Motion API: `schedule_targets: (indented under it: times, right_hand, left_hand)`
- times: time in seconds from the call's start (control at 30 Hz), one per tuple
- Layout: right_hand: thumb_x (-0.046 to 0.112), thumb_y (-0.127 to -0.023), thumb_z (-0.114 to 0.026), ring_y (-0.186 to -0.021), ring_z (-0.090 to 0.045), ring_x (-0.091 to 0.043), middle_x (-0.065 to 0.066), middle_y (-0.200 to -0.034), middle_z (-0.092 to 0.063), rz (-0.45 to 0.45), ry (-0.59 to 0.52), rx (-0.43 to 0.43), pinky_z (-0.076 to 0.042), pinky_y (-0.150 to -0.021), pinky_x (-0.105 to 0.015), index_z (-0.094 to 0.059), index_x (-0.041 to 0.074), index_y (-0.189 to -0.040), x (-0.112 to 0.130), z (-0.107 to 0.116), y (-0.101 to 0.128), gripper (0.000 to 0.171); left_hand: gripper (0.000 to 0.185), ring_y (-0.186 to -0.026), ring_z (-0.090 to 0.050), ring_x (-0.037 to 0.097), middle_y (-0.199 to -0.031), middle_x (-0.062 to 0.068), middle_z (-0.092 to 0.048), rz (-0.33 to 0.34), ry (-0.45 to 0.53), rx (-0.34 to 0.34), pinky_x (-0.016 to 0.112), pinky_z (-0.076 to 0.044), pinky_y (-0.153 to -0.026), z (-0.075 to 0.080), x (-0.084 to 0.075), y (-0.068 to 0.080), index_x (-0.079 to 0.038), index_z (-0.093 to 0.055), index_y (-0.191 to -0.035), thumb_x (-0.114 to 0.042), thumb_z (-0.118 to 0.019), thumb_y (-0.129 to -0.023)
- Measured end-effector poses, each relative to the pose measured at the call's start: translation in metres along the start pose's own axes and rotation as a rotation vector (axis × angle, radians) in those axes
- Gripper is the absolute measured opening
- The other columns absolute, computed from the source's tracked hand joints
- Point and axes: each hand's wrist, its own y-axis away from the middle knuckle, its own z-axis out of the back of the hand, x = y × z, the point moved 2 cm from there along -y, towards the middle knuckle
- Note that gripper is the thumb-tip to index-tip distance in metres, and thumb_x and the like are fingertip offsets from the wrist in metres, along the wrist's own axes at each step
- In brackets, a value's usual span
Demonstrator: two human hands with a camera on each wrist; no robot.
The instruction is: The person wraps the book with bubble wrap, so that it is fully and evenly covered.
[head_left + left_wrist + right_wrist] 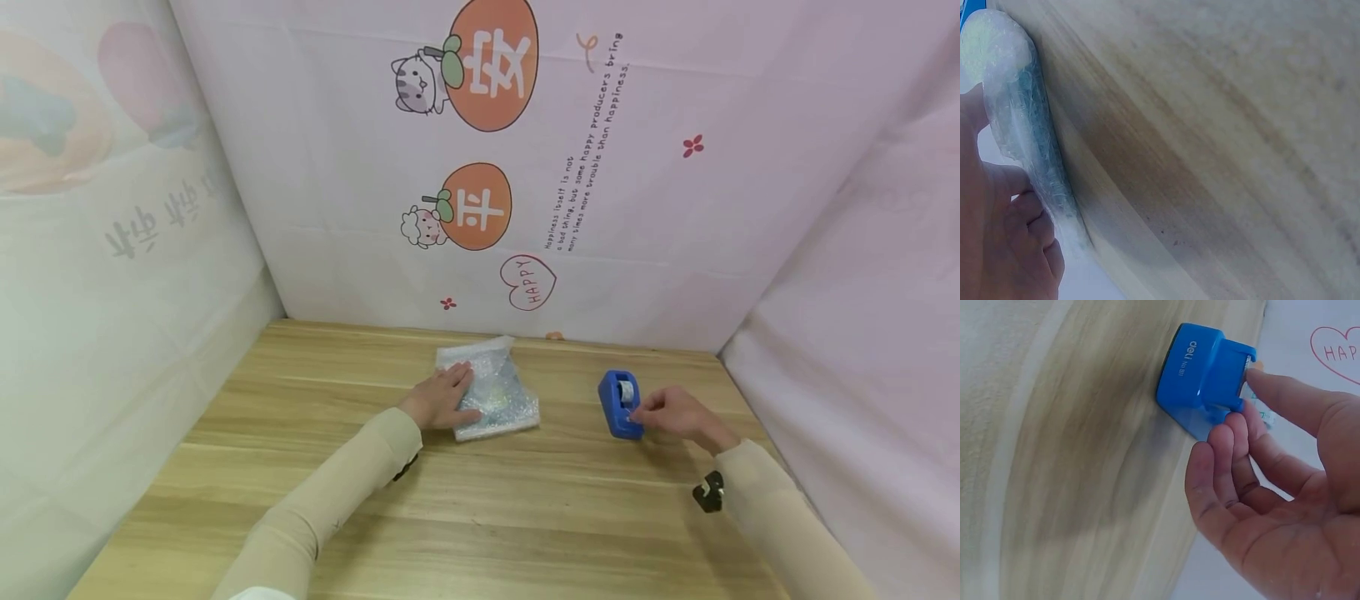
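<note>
A bubble-wrapped package [504, 386] lies flat near the back of the table, something bluish-green showing faintly through the wrap. My left hand [441, 398] rests on its left side with fingers spread; the left wrist view shows the package [1029, 100] edge-on beside that hand [1004, 219]. To the right stands a blue tape dispenser [611, 400] carrying a roll of tape [627, 392]. At the dispenser's [1191, 369] toothed cutter, the thumb and forefinger of my right hand [1272, 481] pinch the tape's end. The little piece of tape between them is mostly hidden.
Light wood-grain table [480, 517] runs beneath everything. A printed cloth wall [360, 208] rises right behind the package, and further cloth walls close off the left and right sides. Dark wrist straps [708, 492] sit at the sleeves.
</note>
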Motion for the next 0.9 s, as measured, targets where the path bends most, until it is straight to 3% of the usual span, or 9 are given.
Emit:
schedule_targets:
  times: [0.1,0.2,0.37,0.57,0.73,0.9]
  right_hand:
    - [0.023,-0.101,-0.069,-0.072,-0.051,-0.013,0.003,-0.075,-0.063,-0.016,-0.013,0.024,-0.042,-0.062,-0.025,-0.074,0.001,-0.084,0.005,-0.001,-0.002,0.029]
    - [0.022,-0.101,-0.068,-0.056,-0.04,-0.009,0.008,-0.058,-0.046,-0.035,-0.021,0.044,-0.036,-0.054,-0.025,-0.06,0.008,-0.064,0.008,-0.002,-0.003,0.041]
    - [0.02,-0.1,-0.069,-0.049,-0.036,-0.006,0.01,-0.051,-0.039,-0.062,-0.001,0.069,-0.034,-0.051,-0.022,-0.046,0.018,-0.055,0.013,-0.002,-0.004,0.051]
    - [0.015,-0.101,-0.066,-0.051,-0.041,-0.006,0.007,-0.055,-0.045,-0.146,-0.077,0.164,-0.039,-0.051,-0.02,-0.052,0.013,-0.06,0.018,0.001,-0.004,0.044]
    - [0.014,-0.106,-0.059,-0.06,-0.049,-0.007,0.003,-0.066,-0.059,-0.22,-0.156,0.202,-0.048,-0.059,-0.021,-0.064,0.005,-0.074,0.019,0.003,-0.004,0.033]
    - [0.013,-0.108,-0.055,-0.064,-0.055,-0.008,-0.002,-0.076,-0.065,-0.272,-0.21,0.219,-0.052,-0.062,-0.02,-0.063,-0.002,-0.091,0.015,0.003,-0.006,0.024]
  left_hand:
    - [0.087,-0.165,-0.02,0.034,-0.176,0.021,-0.02,0.0,-0.003,0.0,0.05,-0.021,-0.135,0.0,0.0,0.0,0.004,-0.024,-0.165,-0.056,-0.05,-0.108]
    - [0.087,-0.165,-0.021,0.034,-0.176,0.021,-0.02,0.0,-0.004,-0.002,0.05,-0.021,-0.135,0.001,0.001,0.0,0.004,-0.024,-0.165,-0.056,-0.05,-0.108]
    - [0.087,-0.164,-0.022,0.035,-0.175,0.022,-0.022,0.0,-0.004,-0.004,0.051,-0.022,-0.135,0.001,0.001,0.0,0.006,-0.025,-0.165,-0.055,-0.051,-0.107]
    - [0.087,-0.164,-0.023,0.036,-0.175,0.023,-0.022,0.003,-0.001,-0.001,0.051,-0.022,-0.135,0.0,0.0,0.001,0.007,-0.026,-0.164,-0.053,-0.052,-0.107]
    - [0.087,-0.164,-0.023,0.036,-0.175,0.023,-0.023,0.005,-0.002,-0.002,0.051,-0.022,-0.135,0.001,-0.001,0.001,0.007,-0.026,-0.164,-0.053,-0.053,-0.107]
    - [0.087,-0.164,-0.022,0.036,-0.175,0.023,-0.022,0.002,-0.001,-0.002,0.051,-0.022,-0.135,0.001,-0.001,0.001,0.007,-0.026,-0.164,-0.054,-0.052,-0.107]
